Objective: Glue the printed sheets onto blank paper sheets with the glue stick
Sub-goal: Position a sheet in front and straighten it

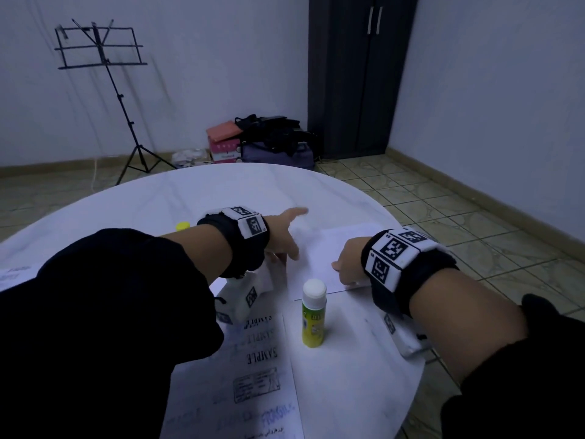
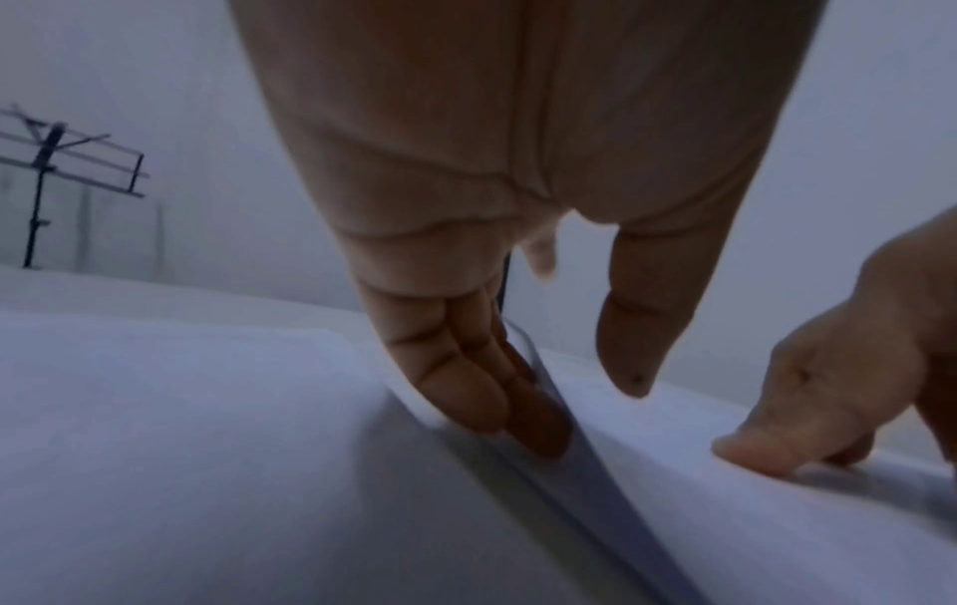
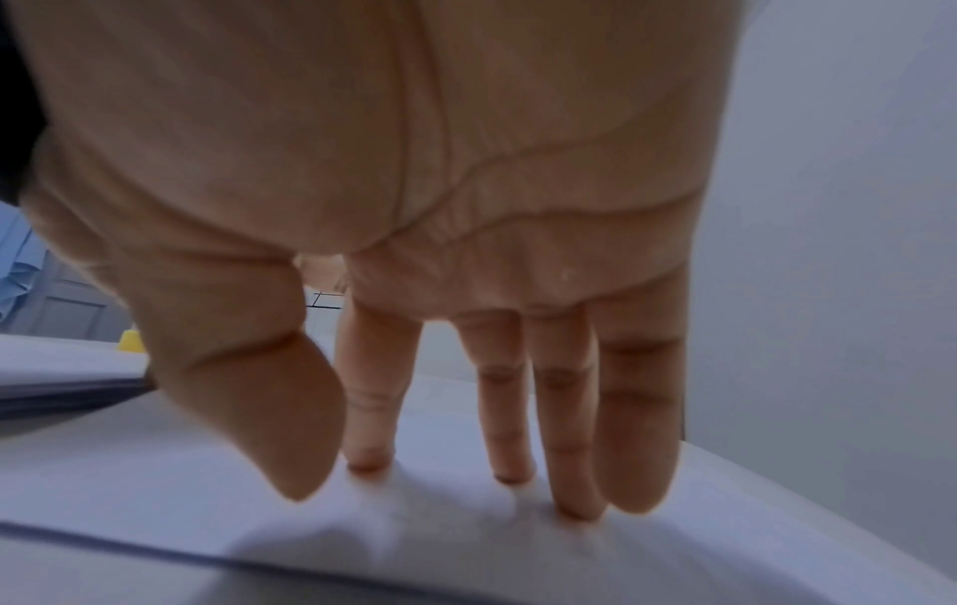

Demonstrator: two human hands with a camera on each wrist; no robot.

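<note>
A blank sheet (image 1: 319, 258) lies on the round white table (image 1: 190, 191). My right hand (image 1: 345, 264) presses its near edge flat with straight fingers (image 3: 569, 450). My left hand (image 1: 291, 239) reaches to the sheet's left edge. Its straight fingertips (image 2: 486, 393) sit against that slightly raised edge, and the thumb (image 2: 637, 348) hovers above the paper (image 2: 725, 511). A green-yellow glue stick (image 1: 313, 315) with a white top stands upright between my forearms. Its yellow cap (image 1: 183, 225) rests further left. A printed sheet (image 1: 253, 375) reading SAMPLE lies near me, partly under my left arm.
Another printed sheet (image 1: 15, 274) peeks out at the table's left edge. A thin paper stack (image 3: 67, 389) lies left of my right hand. Beyond the table stand a music stand (image 1: 104, 58), bags and boxes (image 1: 262, 141) on the tiled floor, and a dark wardrobe (image 1: 357, 74).
</note>
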